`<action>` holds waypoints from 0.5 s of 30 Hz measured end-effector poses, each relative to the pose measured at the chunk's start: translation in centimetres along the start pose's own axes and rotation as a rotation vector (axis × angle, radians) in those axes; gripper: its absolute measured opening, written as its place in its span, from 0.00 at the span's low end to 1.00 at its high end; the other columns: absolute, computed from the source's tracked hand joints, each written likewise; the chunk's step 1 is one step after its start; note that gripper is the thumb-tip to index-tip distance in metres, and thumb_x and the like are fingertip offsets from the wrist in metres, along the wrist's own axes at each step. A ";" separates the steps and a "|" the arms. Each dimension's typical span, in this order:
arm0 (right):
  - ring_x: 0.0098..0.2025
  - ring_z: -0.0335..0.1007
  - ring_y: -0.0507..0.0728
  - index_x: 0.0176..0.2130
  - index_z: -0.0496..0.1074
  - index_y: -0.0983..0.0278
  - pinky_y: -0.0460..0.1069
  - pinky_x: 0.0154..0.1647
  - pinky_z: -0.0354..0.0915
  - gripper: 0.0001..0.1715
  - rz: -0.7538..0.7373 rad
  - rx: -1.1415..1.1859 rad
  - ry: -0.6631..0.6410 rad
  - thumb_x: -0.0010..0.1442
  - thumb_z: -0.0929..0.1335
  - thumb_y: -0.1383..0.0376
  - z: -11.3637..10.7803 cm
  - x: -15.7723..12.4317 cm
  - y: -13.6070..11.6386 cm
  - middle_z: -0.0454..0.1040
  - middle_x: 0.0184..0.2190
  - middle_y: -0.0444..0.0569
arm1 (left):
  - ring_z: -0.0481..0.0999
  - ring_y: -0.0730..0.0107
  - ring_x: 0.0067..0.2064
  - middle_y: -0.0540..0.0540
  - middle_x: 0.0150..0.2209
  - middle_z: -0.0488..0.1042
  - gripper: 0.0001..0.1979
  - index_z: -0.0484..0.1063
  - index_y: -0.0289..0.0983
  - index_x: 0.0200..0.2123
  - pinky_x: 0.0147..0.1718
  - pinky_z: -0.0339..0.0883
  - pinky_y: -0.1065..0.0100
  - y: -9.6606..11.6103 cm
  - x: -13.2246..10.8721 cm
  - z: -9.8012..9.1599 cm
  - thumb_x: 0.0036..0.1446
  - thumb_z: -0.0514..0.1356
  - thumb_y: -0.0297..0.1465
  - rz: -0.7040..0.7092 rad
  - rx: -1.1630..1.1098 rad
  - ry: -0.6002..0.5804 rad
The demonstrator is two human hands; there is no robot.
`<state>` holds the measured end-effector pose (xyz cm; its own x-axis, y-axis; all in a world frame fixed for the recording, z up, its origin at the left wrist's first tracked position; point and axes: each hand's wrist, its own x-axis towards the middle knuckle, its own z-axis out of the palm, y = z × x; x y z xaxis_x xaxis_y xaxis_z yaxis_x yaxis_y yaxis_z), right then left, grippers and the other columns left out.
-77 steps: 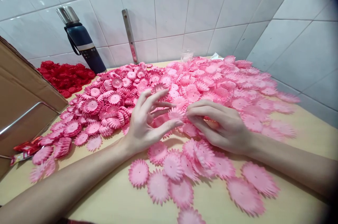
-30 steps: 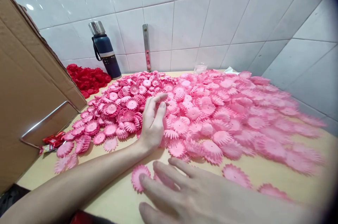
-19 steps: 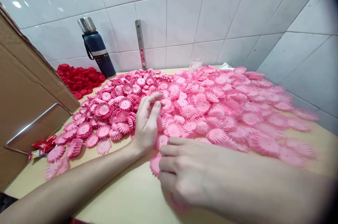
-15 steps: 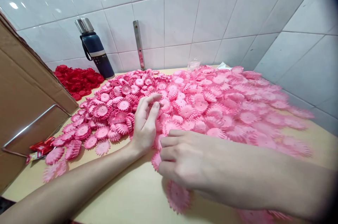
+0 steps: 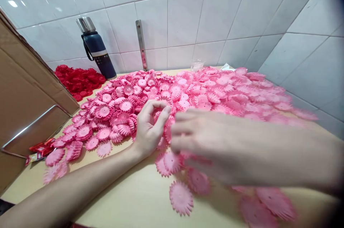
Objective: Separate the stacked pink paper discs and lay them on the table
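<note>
My left hand (image 5: 151,126) rests by the near edge of a large heap of pink paper flower pieces (image 5: 126,106). Its fingers curl over and the thumb tip comes up close to the index fingertip. What they hold, if anything, blends with the pink behind. Smeared by motion, my right hand (image 5: 199,136) hovers just to the right, above several scattered pieces; its fingers cannot be made out clearly. One scalloped pink flower piece (image 5: 181,198) lies flat on the table below the hands.
A dark blue flask (image 5: 98,51) stands at the tiled wall, beside a pile of red flower pieces (image 5: 77,79). The cardboard box (image 5: 32,77) borders the left side. Red wrappers (image 5: 40,149) lie near it. A clear cup (image 5: 197,65) is behind the heap.
My right hand has moved up and slightly right, uncovering pink pieces on the table under it. My left thumb and fingers have shifted a little to the right and curled closer.
</note>
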<state>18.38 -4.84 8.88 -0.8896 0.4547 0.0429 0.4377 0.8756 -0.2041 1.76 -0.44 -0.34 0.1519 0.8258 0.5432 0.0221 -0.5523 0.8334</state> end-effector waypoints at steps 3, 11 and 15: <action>0.32 0.67 0.54 0.30 0.73 0.64 0.51 0.39 0.63 0.10 -0.190 -0.104 -0.097 0.57 0.67 0.77 2.1 1.2 -2.4 0.75 0.29 0.47 | 0.71 0.70 0.42 0.48 0.37 0.71 0.03 0.69 0.38 0.36 0.46 0.65 0.68 -0.1 0.0 0.1 0.63 0.59 0.31 -0.005 0.004 0.009; 0.30 0.69 0.57 0.27 0.74 0.61 0.53 0.35 0.62 0.15 -0.142 -0.128 0.109 0.54 0.65 0.79 4.5 1.5 -1.5 0.76 0.25 0.48 | 0.72 0.67 0.41 0.46 0.38 0.72 0.05 0.70 0.38 0.36 0.45 0.68 0.66 0.0 0.0 0.1 0.62 0.59 0.33 -0.010 0.027 0.016; 0.24 0.66 0.51 0.27 0.73 0.63 0.47 0.24 0.59 0.13 0.023 0.017 0.162 0.51 0.65 0.79 1.7 0.4 1.0 0.74 0.23 0.42 | 0.73 0.66 0.41 0.46 0.36 0.73 0.08 0.70 0.38 0.35 0.43 0.68 0.65 0.1 0.0 -0.1 0.63 0.58 0.36 -0.020 0.038 0.015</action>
<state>18.19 -4.08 7.05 -0.8462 0.4959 0.1951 0.4540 0.8626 -0.2232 1.71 -0.47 -0.24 0.1365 0.8383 0.5278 0.0629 -0.5390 0.8399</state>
